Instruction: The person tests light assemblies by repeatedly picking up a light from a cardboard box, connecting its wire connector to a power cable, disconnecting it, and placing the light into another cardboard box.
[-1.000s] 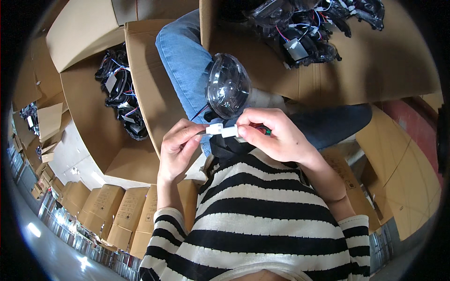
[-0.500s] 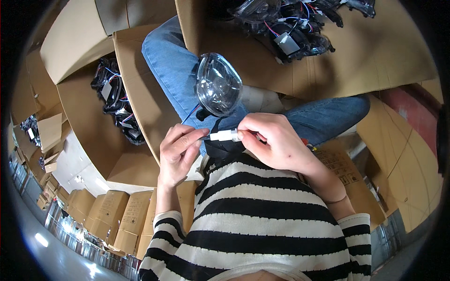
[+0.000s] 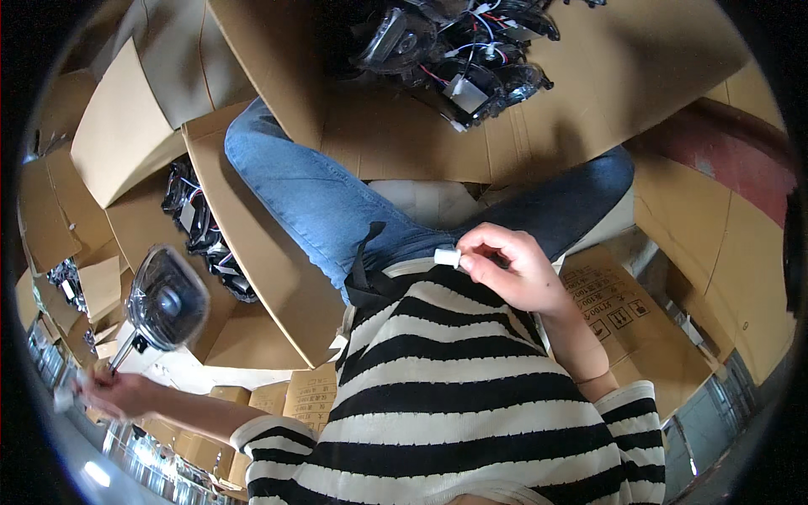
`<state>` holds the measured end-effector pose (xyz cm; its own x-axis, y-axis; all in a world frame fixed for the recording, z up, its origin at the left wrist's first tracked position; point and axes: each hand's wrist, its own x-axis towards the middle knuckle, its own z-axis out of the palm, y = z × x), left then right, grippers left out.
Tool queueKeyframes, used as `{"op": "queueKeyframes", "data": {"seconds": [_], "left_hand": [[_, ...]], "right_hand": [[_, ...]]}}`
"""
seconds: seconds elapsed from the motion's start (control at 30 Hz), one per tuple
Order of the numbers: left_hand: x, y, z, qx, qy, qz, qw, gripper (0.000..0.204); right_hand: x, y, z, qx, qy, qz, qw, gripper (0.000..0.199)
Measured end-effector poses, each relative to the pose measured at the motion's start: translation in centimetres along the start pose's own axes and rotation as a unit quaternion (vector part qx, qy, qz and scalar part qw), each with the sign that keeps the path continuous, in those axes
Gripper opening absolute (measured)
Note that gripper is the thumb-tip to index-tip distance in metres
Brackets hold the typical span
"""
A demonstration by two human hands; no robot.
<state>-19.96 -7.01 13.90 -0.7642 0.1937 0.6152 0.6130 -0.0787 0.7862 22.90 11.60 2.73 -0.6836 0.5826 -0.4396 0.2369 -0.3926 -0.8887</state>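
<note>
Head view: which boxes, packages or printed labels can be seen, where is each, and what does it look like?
Open cardboard box, top centre: brown, holding black lamp assemblies with wires.
Open cardboard box, left of the jeans: brown, dark parts inside.
Printed carton, by the right hand: brown, dark print and handling symbols.
Printed carton, lower centre: brown, dark print.
Stacked cartons, far left: plain brown.
No screens.

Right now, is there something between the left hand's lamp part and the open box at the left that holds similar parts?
Nothing visible does. The left hand holds the clear lamp part by its wire, hanging in open air beside the cardboard box of black parts. Only the box's own flap stands near. The right hand pinches a small white piece apart.
</note>
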Motion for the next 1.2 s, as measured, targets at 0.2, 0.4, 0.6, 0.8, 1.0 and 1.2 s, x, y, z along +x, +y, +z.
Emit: {"op": "queueKeyframes", "data": {"seconds": [0.2, 0.4, 0.6, 0.8, 1.0, 1.2], "left_hand": [[-6.2, -14.9, -2.0, 0.416, -0.208, -0.12, 0.877, 0.026], [-12.5, -14.2, 5.6, 0.409, -0.124, -0.083, 0.9, 0.03], [-26.7, -5.6, 24.7, -0.013, -0.561, -0.433, 0.705, 0.035], [-37.7, -12.6, 36.4, -0.121, -0.36, -0.744, 0.549, 0.012], [-43.2, -20.6, 39.2, -0.207, -0.41, -0.674, 0.579, 0.011], [-37.9, -12.1, 35.4, 0.037, -0.509, -0.479, 0.714, 0.018]], "right_hand": [[-0.6, 1.0, -0.8, -0.033, 0.015, -0.057, 0.998, 0.006], [-1.2, 1.4, -2.8, -0.023, 0.059, -0.084, 0.994, 0.007], [-0.9, 1.6, -4.3, -0.007, 0.047, -0.009, 0.999, 0.009], [-1.9, 1.2, -5.6, -0.017, 0.078, 0.015, 0.997, 0.007], [-1.3, 1.7, -6.7, 0.015, 0.073, 0.053, 0.996, 0.007], [-0.4, 1.3, -6.2, 0.007, 0.047, 0.044, 0.998, 0.009]]}}
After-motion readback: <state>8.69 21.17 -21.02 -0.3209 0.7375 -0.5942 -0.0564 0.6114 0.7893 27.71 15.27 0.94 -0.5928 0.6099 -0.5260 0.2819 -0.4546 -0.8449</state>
